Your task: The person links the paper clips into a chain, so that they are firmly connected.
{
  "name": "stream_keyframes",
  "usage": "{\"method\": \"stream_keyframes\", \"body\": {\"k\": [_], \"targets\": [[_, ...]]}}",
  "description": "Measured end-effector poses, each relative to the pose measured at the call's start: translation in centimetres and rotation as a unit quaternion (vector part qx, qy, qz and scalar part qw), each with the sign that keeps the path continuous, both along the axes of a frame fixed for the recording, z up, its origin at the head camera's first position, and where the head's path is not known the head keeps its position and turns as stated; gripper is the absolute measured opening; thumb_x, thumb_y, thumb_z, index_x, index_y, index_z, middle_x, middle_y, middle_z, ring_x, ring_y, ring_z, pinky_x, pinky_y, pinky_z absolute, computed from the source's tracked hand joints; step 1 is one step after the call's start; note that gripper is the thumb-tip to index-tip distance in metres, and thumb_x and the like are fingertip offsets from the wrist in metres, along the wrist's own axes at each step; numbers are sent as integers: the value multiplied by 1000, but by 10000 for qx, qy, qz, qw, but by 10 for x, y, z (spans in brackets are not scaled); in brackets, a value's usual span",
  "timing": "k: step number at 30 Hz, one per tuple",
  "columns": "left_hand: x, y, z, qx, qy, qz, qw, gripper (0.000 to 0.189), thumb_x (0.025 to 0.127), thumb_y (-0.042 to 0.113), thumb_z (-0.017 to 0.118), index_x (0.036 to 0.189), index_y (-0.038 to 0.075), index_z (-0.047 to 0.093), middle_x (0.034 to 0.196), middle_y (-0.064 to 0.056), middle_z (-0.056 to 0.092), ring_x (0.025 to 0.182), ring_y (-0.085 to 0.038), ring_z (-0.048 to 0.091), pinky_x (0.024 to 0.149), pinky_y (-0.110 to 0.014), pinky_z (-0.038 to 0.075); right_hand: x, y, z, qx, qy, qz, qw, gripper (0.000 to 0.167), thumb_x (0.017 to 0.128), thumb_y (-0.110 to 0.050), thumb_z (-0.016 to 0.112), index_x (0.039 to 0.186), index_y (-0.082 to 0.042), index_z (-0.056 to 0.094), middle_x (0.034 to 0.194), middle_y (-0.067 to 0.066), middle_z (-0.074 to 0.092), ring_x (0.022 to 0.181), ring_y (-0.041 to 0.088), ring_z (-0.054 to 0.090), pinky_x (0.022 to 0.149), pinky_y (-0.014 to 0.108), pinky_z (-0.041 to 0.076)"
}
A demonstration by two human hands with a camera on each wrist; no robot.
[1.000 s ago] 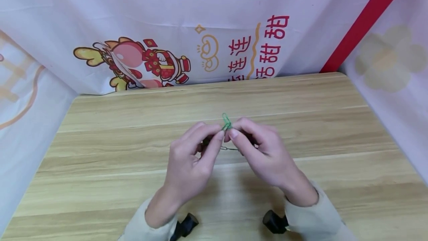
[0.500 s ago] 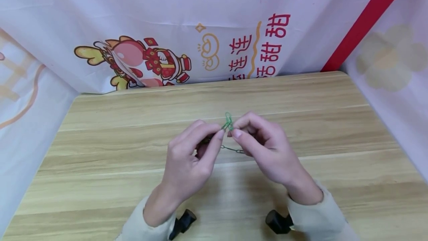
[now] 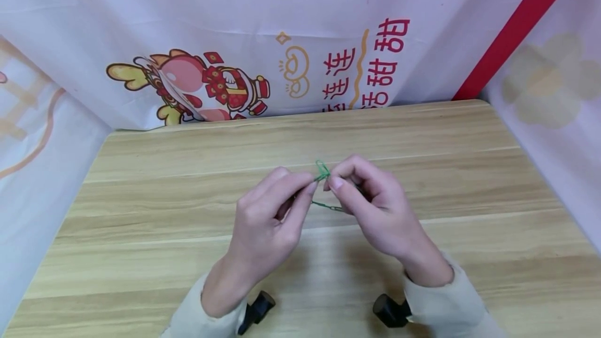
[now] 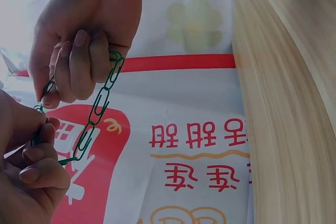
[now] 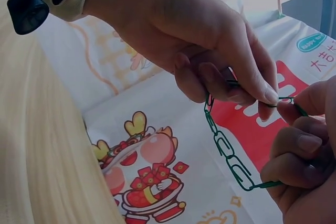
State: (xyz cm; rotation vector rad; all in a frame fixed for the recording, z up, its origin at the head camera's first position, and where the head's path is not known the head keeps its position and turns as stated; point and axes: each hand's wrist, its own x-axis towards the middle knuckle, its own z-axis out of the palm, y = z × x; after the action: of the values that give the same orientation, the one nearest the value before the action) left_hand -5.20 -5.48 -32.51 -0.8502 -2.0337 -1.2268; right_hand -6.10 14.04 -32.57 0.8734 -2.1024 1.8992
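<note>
A chain of green paper clips (image 4: pixel 98 103) hangs in a loop between the two hands, above the wooden table. My left hand (image 3: pixel 265 218) pinches one clip between thumb and index finger, its other fingers curled. Opposite it, my right hand (image 3: pixel 380 210) pinches a clip at the same spot with thumb and index finger. A green paper clip (image 3: pixel 321 166) sticks up between the fingertips, and how the clips link there is too small to tell. In the right wrist view the slack chain (image 5: pixel 224 145) runs from the left hand's curled fingers down to the right hand's.
Beneath the hands lies a light wooden table (image 3: pixel 164 254). A white printed cloth (image 3: pixel 211 14) with a red band, cartoon figure and red characters stands behind it, and cloth also covers both sides. Black wrist cameras (image 3: pixel 257 311) sit at the cuffs.
The right hand has shifted slightly right and up, its fingers re-placed on the clip. The upright clip has tilted and turned between the fingertips. The left hand has stayed nearly still.
</note>
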Motion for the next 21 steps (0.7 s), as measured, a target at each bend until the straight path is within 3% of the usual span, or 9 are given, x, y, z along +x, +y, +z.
{"method": "stream_keyframes", "body": {"k": [7, 14, 21], "targets": [[0, -5, 3, -334, -100, -181, 9992, 14, 96, -7, 72, 106, 1, 77, 77, -1, 58, 65, -7, 46, 57, -12, 37, -2, 3, 0, 194, -34, 201, 9996, 17, 106, 5, 56, 99, -7, 67, 65, 1, 45, 53, 11, 39, 45, 27, 33], [3, -7, 9, -730, -156, 37, 9972, 10, 98, -3, 71, 104, 2, 77, 81, -2, 62, 67, -7, 49, 58, -13, 41, -5, 6, -2, -314, -602, 854, 9940, 17, 108, 6, 50, 95, 1, 61, 61, 6, 38, 51, 15, 34, 45, 32, 29], [5, -6, 9, -593, -64, 100, 9982, 10, 96, -4, 72, 103, 2, 77, 77, -1, 60, 64, -6, 48, 56, -13, 40, -6, 3, -5, -674, -855, 1245, 9862, 18, 109, 5, 47, 96, 3, 59, 58, 8, 35, 48, 16, 29, 43, 31, 23]]}}
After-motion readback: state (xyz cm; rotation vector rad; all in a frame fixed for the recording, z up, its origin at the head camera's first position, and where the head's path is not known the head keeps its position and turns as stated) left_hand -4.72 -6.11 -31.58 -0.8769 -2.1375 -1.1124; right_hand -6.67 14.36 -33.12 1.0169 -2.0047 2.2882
